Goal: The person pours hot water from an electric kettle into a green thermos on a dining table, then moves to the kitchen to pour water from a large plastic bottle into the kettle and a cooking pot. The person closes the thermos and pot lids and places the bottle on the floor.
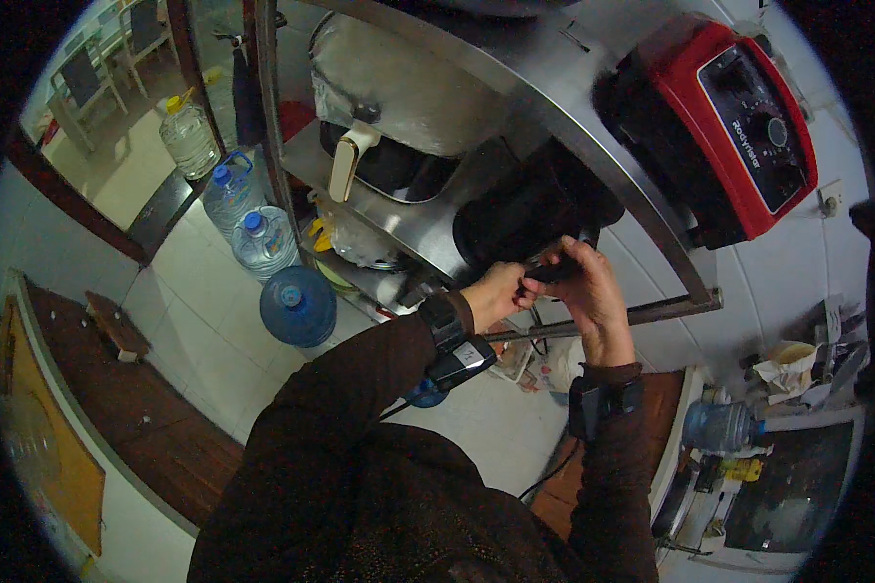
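Note:
Both my hands meet at the right end of a steel shelf unit. My left hand [497,295] has its fingers curled on a small dark object [550,272], too dim to name. On the same object are the fingers and thumb of my right hand [590,295], from the other side. Just beyond them, on the shelf, sits a black appliance or container [518,208]. To its left stands an air fryer [394,164] with a white and gold handle, under a clear plastic cover. Dark straps with devices are around both wrists.
A red and black blender base [751,131] stands on the upper shelf. Large water bottles [298,306] stand on the tiled floor at left. The shelf's metal edge [554,95] curves above my hands. A counter with a clear bottle [718,426] is at right.

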Action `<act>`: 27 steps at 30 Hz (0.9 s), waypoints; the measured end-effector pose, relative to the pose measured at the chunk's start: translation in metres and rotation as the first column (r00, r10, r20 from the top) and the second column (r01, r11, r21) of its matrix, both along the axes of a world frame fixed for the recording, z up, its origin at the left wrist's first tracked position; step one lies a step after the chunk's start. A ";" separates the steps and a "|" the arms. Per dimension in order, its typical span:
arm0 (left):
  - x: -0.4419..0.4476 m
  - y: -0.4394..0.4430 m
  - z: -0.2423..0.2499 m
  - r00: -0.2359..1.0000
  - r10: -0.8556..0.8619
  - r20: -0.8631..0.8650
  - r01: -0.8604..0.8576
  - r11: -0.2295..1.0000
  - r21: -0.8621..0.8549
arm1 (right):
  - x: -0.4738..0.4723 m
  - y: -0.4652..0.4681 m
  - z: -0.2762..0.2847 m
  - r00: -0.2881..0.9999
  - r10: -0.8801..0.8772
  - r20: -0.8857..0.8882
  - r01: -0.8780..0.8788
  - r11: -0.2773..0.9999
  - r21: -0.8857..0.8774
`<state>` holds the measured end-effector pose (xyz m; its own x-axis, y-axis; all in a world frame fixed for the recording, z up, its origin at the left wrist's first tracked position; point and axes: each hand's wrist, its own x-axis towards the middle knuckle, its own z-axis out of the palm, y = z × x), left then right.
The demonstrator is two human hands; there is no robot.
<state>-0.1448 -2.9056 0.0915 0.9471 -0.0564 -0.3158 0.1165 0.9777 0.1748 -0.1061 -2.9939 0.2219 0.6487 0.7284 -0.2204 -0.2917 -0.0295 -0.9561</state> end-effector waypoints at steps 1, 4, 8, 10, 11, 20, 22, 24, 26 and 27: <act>0.000 0.001 0.000 1.000 0.007 0.011 -0.007 1.000 -0.022 | 0.001 0.001 0.000 1.000 -0.005 -0.001 0.005 1.000 -0.009; 0.004 -0.001 0.001 0.999 0.024 -0.039 -0.022 0.999 0.050 | 0.006 0.001 0.000 1.000 -0.002 -0.012 0.002 1.000 -0.012; 0.009 -0.004 -0.002 0.994 0.044 -0.103 -0.039 0.998 0.053 | 0.010 -0.001 0.001 1.000 0.008 -0.028 -0.008 1.000 0.006; 0.010 -0.005 -0.006 0.996 0.043 -0.074 -0.039 0.998 0.049 | 0.012 -0.001 0.000 0.998 0.028 -0.055 -0.028 1.000 0.015; 0.009 -0.005 -0.008 0.996 0.032 -0.078 -0.030 0.999 0.033 | 0.012 -0.001 -0.001 0.996 0.047 -0.078 -0.046 0.999 0.019; 0.002 0.002 -0.013 1.000 0.001 0.004 -0.001 1.000 -0.023 | 0.009 0.006 0.000 0.996 0.078 -0.035 -0.080 0.996 -0.044; 0.001 0.002 -0.009 0.999 -0.008 -0.036 0.009 1.000 0.018 | 0.009 0.005 0.001 0.997 0.075 -0.025 -0.076 0.996 -0.037; -0.004 0.003 -0.008 0.999 0.010 -0.038 -0.003 0.986 0.167 | 0.007 0.002 0.001 0.996 0.085 -0.021 -0.085 0.995 -0.043; -0.015 0.008 -0.010 0.997 -0.029 0.065 0.010 0.958 0.287 | 0.005 -0.001 -0.002 0.993 0.100 0.056 -0.097 0.994 -0.045; -0.024 0.011 -0.013 0.988 -0.055 0.141 0.001 0.935 0.355 | 0.004 -0.003 -0.003 0.990 0.117 0.078 -0.114 0.993 -0.039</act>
<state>-0.1683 -2.8950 0.0782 0.9840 0.0063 -0.1781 0.0896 0.8466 0.5247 -0.1021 -2.9969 0.2187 0.5773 0.7924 -0.1972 -0.2067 -0.0918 -0.9741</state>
